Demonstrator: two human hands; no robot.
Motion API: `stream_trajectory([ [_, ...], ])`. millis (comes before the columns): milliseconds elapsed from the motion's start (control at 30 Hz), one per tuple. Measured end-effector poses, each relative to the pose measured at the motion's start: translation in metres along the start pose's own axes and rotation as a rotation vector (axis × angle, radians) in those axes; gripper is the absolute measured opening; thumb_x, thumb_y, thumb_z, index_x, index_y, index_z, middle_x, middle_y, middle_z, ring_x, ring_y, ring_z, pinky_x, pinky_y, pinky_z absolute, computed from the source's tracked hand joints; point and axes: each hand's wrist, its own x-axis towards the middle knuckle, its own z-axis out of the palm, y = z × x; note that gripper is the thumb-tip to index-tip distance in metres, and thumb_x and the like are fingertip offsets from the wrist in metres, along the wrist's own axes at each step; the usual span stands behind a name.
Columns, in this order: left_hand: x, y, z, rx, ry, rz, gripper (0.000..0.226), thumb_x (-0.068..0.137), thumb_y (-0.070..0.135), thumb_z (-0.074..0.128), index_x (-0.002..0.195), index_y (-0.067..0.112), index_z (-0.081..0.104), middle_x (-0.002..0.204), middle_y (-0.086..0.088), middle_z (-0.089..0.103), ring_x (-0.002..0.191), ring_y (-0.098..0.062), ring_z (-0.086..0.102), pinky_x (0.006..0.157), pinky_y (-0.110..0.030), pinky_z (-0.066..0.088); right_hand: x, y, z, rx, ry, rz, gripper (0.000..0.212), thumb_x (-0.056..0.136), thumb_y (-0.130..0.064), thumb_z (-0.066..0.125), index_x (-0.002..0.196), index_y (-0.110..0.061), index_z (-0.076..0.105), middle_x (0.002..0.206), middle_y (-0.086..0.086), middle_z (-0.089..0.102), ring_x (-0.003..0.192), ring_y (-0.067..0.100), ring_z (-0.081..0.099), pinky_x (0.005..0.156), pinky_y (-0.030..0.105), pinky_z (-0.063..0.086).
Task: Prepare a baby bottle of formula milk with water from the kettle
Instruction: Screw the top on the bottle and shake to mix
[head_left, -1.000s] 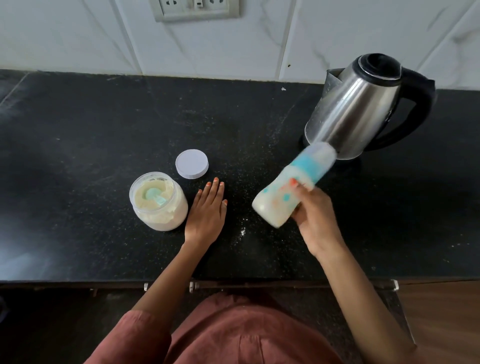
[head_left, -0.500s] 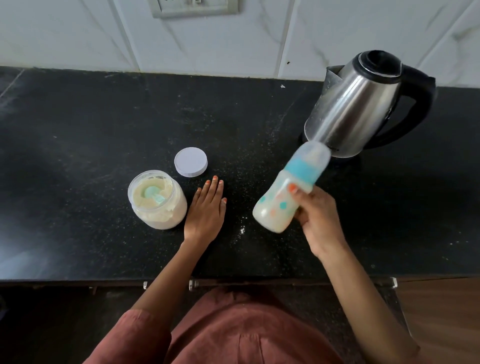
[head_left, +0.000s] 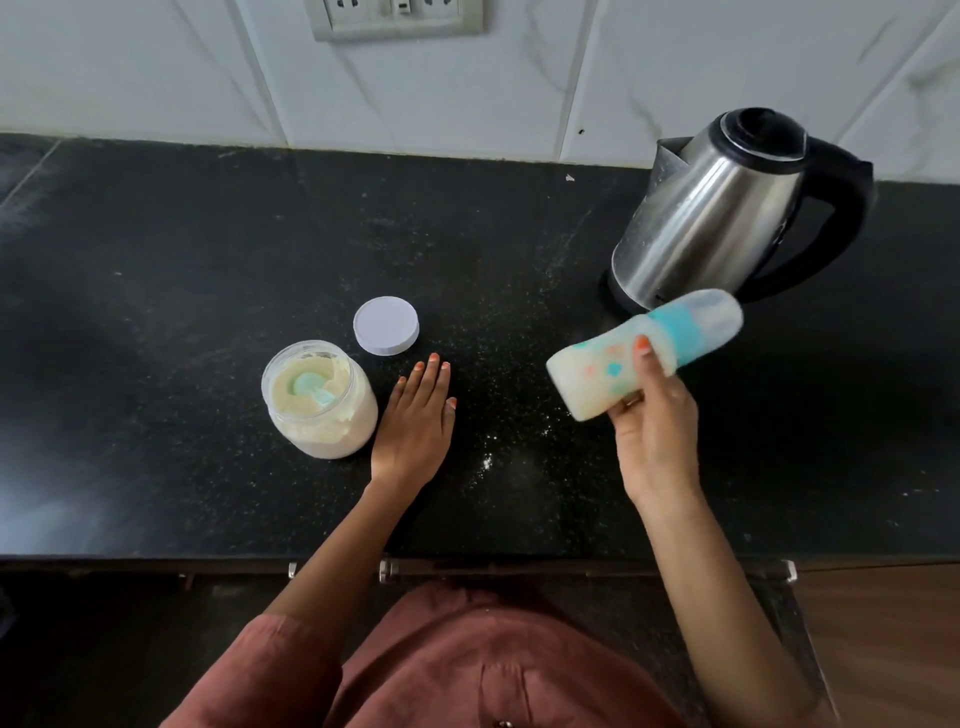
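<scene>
Here on our black bench (head_left: 182, 249), an open powder jar (head_left: 322, 421) with a scoop (head_left: 310, 387) inside and its white lid (head_left: 386, 326) lie beside our flat left hand (head_left: 415, 426); before the kettle (head_left: 717, 208), our right hand (head_left: 657, 436) grips the tilted, capped bottle (head_left: 608, 374), milky inside.

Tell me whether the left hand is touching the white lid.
Apart. The head view shows a strip of dark counter between the white lid and the fingertips of the left hand.
</scene>
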Motion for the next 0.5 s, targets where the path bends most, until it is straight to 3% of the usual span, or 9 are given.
stream_trajectory([
  [133,0.0,0.0,-0.001,-0.021,-0.014,-0.003,0.05,0.101,0.027,0.019,0.147,0.015,0.004,0.157,0.0,-0.001,0.144,-0.013,-0.003,0.115,-0.028,-0.005,-0.015,0.011,-0.001,-0.369,-0.201,0.081,0.036,0.06,-0.029,0.076,0.094,-0.021,0.066,0.093,-0.004,0.071,0.094,0.013,0.066,0.08,0.031,0.055],
  [233,-0.001,0.0,-0.001,-0.011,0.003,0.0,0.05,0.101,0.027,0.019,0.147,0.015,0.005,0.157,0.0,0.0,0.144,-0.013,-0.003,0.115,-0.027,-0.006,-0.003,0.006,0.003,-0.092,-0.06,0.063,0.029,0.063,-0.031,0.074,0.09,-0.021,0.069,0.093,-0.004,0.072,0.092,0.011,0.067,0.073,0.028,0.057],
  [300,-0.001,0.0,-0.001,-0.011,0.003,0.001,0.05,0.101,0.027,0.018,0.147,0.015,0.005,0.157,0.001,-0.001,0.144,-0.013,-0.003,0.114,-0.026,-0.006,0.003,0.003,0.005,0.056,0.035,0.045,0.021,0.076,-0.026,0.064,0.096,-0.02,0.064,0.096,-0.003,0.069,0.091,0.009,0.067,0.072,0.026,0.057],
  [367,0.0,0.0,-0.001,-0.015,-0.007,0.0,0.05,0.101,0.028,0.018,0.147,0.016,0.004,0.157,0.001,-0.002,0.144,-0.012,-0.004,0.114,-0.026,-0.006,-0.002,0.008,0.005,-0.071,-0.053,0.078,0.027,0.071,-0.026,0.064,0.098,-0.019,0.063,0.094,-0.003,0.07,0.09,0.009,0.067,0.073,0.027,0.056],
  [433,0.0,-0.001,-0.001,-0.022,-0.017,-0.004,0.05,0.101,0.028,0.018,0.147,0.016,0.003,0.157,0.001,-0.002,0.144,-0.012,-0.005,0.114,-0.027,-0.006,-0.013,0.012,0.004,-0.352,-0.229,0.124,0.036,0.061,-0.027,0.068,0.095,-0.019,0.065,0.09,-0.004,0.071,0.091,0.012,0.067,0.079,0.031,0.054],
  [500,-0.001,-0.001,-0.002,-0.026,-0.017,-0.004,0.05,0.101,0.028,0.018,0.147,0.016,0.003,0.157,0.001,-0.002,0.144,-0.012,-0.005,0.114,-0.027,-0.006,-0.013,0.009,0.004,-0.452,-0.271,0.108,0.035,0.058,-0.027,0.068,0.093,-0.019,0.066,0.087,-0.005,0.072,0.091,0.012,0.066,0.084,0.035,0.052],
])
